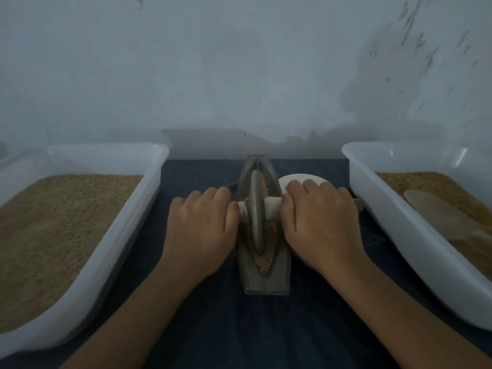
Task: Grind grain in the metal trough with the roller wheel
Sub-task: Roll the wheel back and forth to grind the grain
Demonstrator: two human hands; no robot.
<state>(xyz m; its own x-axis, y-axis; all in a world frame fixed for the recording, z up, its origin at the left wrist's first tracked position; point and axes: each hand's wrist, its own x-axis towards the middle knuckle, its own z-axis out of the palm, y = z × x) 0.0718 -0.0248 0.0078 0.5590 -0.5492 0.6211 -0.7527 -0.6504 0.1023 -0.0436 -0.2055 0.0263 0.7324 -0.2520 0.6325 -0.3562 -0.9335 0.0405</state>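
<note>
A boat-shaped metal trough lies lengthwise on the dark cloth in the middle of the head view. Brown grain fills its groove. A grey roller wheel stands on edge in the groove, near the middle of the trough. A pale wooden axle runs through the wheel. My left hand grips the axle's left end. My right hand grips its right end, whose tip shows past my knuckles. Both palms face down, so the fingers underneath are hidden.
A white plastic tub holding grain stands at the left. A second white tub at the right holds grain and a flat pale scoop. A small white dish sits behind my right hand. A pale wall closes off the back.
</note>
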